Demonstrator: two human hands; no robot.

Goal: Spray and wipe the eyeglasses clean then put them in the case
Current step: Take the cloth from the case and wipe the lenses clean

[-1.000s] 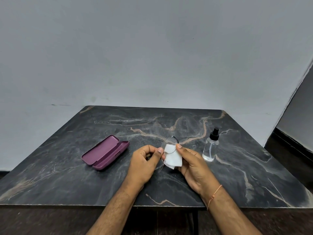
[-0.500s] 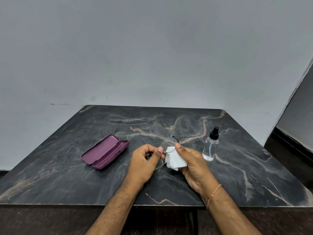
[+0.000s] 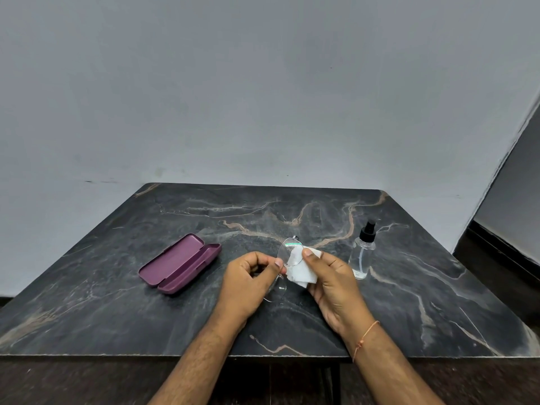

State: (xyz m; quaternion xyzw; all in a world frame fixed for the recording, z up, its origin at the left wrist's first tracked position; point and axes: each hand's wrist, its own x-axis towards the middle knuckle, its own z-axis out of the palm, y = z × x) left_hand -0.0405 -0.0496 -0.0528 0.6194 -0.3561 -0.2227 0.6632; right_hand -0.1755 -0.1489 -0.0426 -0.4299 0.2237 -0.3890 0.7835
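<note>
Thin-rimmed clear eyeglasses [image 3: 287, 252] are held above the middle of the dark marble table [image 3: 117, 302]. My left hand [image 3: 248, 280] pinches the frame between the lenses. My right hand [image 3: 333, 283] presses a white cloth [image 3: 301, 271] against the upper lens, thumb on top. The lower lens shows under my left thumb. A purple eyeglass case [image 3: 179, 263] lies open on the table to the left of my hands. A clear spray bottle [image 3: 363, 251] with a black nozzle stands upright just right of my right hand.
A plain grey wall rises behind the table. The table's front edge runs under my forearms. A dark floor and a skirting board show at the right.
My right thumb and the cloth have shifted slightly over the upper lens, and the cloth's folds have changed. The left hand, case and bottle stay in place.
</note>
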